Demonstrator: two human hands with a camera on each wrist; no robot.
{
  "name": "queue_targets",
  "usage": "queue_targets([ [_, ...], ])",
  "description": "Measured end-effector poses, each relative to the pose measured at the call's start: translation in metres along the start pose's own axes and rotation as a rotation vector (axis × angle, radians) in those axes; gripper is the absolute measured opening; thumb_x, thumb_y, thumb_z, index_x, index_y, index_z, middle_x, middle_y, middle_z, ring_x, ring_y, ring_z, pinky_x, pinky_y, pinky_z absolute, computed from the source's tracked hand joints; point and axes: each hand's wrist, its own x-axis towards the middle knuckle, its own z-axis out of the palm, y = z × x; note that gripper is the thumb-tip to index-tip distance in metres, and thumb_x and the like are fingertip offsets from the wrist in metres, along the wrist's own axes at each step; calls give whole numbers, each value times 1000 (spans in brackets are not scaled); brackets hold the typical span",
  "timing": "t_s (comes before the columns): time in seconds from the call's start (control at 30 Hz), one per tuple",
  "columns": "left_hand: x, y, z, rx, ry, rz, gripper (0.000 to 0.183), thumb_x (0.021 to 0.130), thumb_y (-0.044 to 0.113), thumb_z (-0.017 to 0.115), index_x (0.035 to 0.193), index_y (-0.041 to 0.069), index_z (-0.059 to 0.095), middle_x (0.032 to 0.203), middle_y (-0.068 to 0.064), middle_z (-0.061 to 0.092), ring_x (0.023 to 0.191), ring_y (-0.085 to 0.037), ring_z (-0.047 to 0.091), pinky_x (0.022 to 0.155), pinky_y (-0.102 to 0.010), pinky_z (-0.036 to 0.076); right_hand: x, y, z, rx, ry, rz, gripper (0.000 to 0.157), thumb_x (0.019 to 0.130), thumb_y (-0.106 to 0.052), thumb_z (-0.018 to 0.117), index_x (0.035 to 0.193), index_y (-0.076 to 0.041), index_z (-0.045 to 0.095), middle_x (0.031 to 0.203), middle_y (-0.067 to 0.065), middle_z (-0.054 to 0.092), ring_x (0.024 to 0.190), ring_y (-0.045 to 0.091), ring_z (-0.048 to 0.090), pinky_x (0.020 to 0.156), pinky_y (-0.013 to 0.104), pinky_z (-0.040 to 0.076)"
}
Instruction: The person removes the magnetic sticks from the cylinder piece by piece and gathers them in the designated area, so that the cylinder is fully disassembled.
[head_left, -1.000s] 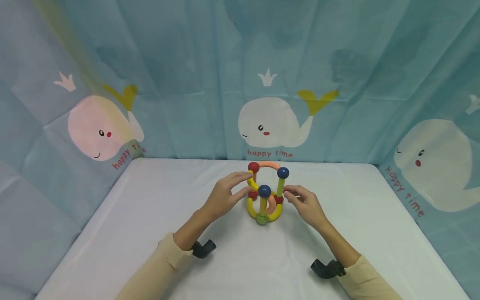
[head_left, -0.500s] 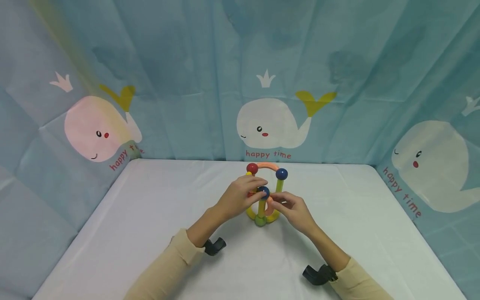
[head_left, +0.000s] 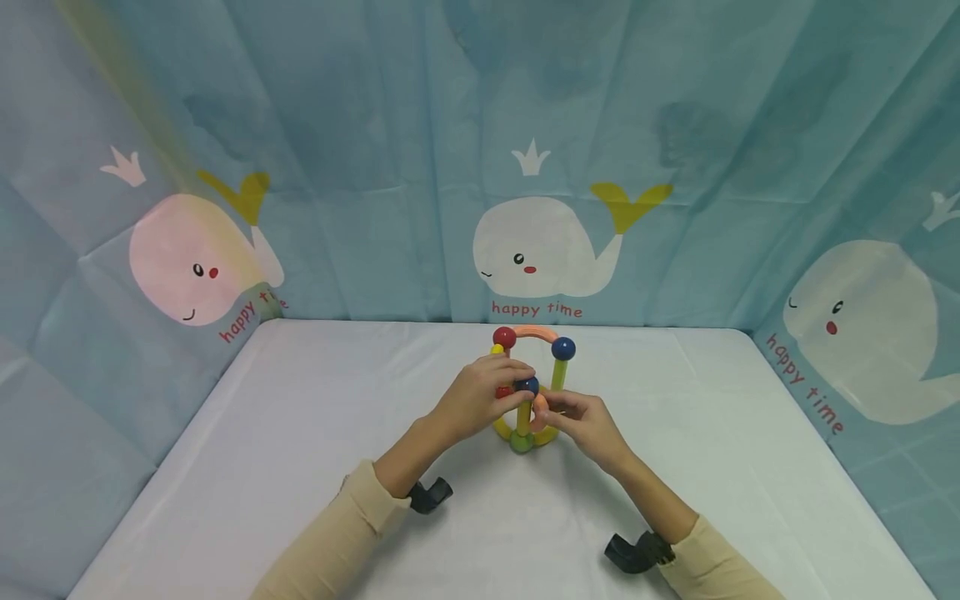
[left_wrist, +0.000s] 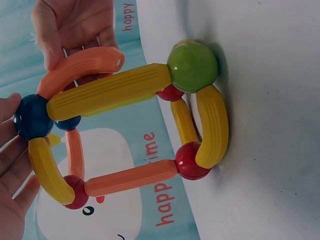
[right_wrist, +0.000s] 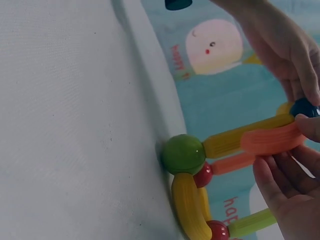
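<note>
A frame of coloured balls and rods, probably a magnetic building toy, stands on the white table. With thumb and fingers my left hand (head_left: 474,395) holds the blue ball (left_wrist: 34,117) at its near upper corner. My right hand (head_left: 588,427) pinches an orange curved rod (right_wrist: 272,140). One end of this rod meets the blue ball, and its other end points free in the left wrist view. Below the blue ball, a straight yellow rod (left_wrist: 110,92) runs down to a green ball (head_left: 521,442) on the table. Parts of the frame are hidden behind my fingers.
At the frame's far side are a red ball (head_left: 504,337), another blue ball (head_left: 563,348) and an orange arch (head_left: 535,332) between them. A blue whale-print curtain (head_left: 360,208) hangs behind the white table (head_left: 300,400).
My left hand has moved right, from beside the yellow curve to the near blue ball. The right hand has moved left from the green rod and now pinches the orange curved rod.
</note>
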Motion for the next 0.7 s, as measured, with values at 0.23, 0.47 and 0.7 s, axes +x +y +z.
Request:
queue_targets([
  [0.23,-1,0,1,15,9,7,35,83,21,77,115,9,72,111,-3,73,106,-18,67,90,-30,56,-1,3,-1,33,-13,22,35,94,-17,65,123,3,63,116,22,69,102,1,65,90,17,52],
  [0.47,-1,0,2,12,17,12,34,83,20,77,115,8,72,111,-4,73,105,-18,68,90,-30,57,0,3,-2,22,-18,15,33,94,-17,64,121,2,64,112,22,70,100,2,65,89,17,52],
  [0.7,-2,0,4,-2,29,12,34,83,19,77,115,8,71,111,-4,73,105,-19,69,89,-31,57,-1,2,-2,0,-16,10,31,94,-17,64,119,2,65,106,23,71,97,6,66,87,19,53],
])
